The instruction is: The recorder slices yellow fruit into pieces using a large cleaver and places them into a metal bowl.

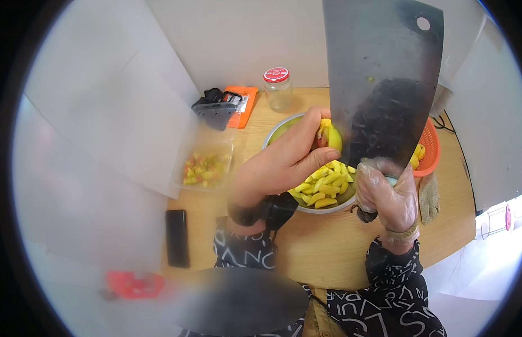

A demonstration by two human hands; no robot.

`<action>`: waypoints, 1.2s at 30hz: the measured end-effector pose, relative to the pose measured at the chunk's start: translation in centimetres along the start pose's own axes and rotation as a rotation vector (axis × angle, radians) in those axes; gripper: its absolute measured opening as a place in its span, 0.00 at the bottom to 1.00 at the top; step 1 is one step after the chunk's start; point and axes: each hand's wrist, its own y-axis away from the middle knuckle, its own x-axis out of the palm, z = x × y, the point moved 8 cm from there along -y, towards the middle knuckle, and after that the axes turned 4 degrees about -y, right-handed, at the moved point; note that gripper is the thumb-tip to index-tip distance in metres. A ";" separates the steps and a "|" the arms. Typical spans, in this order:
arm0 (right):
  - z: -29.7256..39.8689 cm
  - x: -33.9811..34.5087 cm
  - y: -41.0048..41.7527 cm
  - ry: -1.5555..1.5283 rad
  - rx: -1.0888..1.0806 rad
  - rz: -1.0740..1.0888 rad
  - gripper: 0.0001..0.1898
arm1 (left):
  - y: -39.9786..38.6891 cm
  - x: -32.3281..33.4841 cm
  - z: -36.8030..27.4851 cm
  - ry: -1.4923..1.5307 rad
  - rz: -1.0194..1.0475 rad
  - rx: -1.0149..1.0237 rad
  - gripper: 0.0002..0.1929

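Observation:
In my left hand (282, 156), bare with a black band at the wrist, is a yellow fruit (334, 138) with a brownish patch on the side facing me. My right hand (389, 196), in a clear plastic glove, grips a large cleaver (383, 63) with its broad blade pointing up. The blade's left edge lies close beside the fruit; whether they touch I cannot tell. Under both hands stands a metal bowl (282, 123) with many yellow fruit wedges (328, 185) in it. The cleaver hides part of the bowl.
Right of the bowl is an orange plastic basket (432, 147) with yellow fruit, beside a knitted glove (429, 200). A red-lidded glass jar (278, 96) and an orange packet (245, 111) stand behind. At left are a clear container (231, 158) of fruit scraps and a black phone (177, 238).

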 end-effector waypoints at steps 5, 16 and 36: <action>-0.2 -0.2 -0.1 -0.009 -0.001 0.054 0.11 | 0.5 0.3 0.1 -0.065 0.032 -0.066 0.19; -1.5 -0.7 -1.2 0.146 -0.074 -0.077 0.16 | -0.3 0.3 0.4 -0.059 -0.113 -0.156 0.20; -0.8 -0.8 -3.0 0.153 -0.233 -0.139 0.10 | -2.3 1.3 3.7 -0.093 -0.282 -0.081 0.24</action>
